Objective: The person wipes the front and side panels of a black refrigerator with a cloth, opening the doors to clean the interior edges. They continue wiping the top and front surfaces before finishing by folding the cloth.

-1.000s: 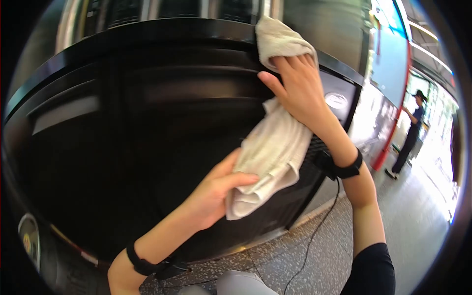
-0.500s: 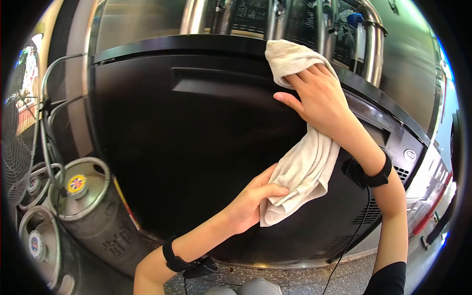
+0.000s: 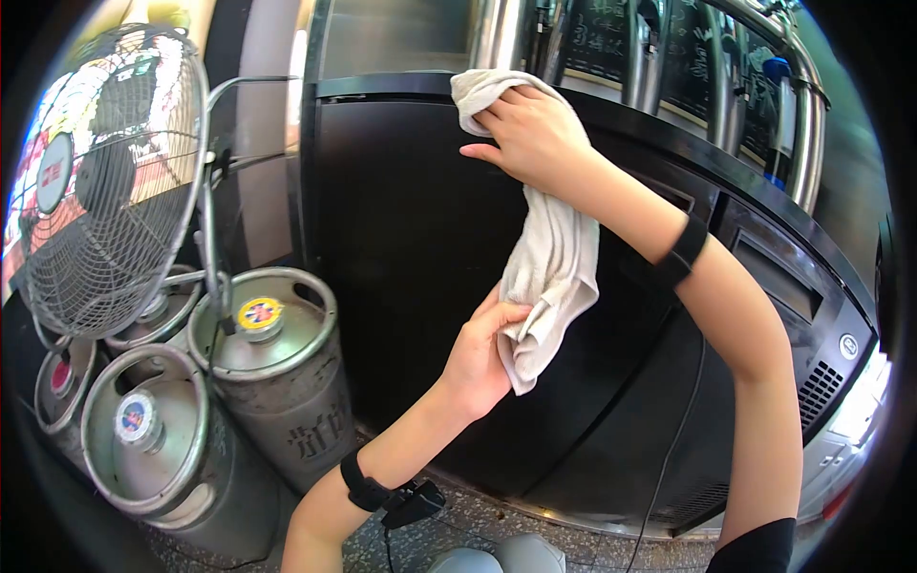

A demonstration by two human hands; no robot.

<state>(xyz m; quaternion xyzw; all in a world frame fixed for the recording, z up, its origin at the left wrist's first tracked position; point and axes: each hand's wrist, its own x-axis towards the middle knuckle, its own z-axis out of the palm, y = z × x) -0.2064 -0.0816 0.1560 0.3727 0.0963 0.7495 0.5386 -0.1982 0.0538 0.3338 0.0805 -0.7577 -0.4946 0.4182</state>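
A cream-white towel point(image 3: 549, 250) hangs between my two hands, against the front of a black cabinet point(image 3: 411, 210). My right hand point(image 3: 535, 138) lies on its upper end at the cabinet's top edge point(image 3: 392, 84). The fingers are tucked into the cloth, their tips hidden, and the thumb sticks out to the left. Lower down, my left hand point(image 3: 478, 353) is closed on the towel's bottom end, thumb on top. Below that hand a small corner of cloth hangs loose.
Several metal kegs point(image 3: 315, 382) stand at the left, beneath a caged fan point(image 3: 115, 181). Upright metal pipes point(image 3: 807, 143) and a blue-capped brush-like thing point(image 3: 778, 115) rise behind the cabinet edge. A thin black cable point(image 3: 673, 444) hangs below my right arm.
My right hand has moved left along the cabinet's top edge with the towel, and my left hand has followed. The view has swung left, showing more of the fan and kegs.
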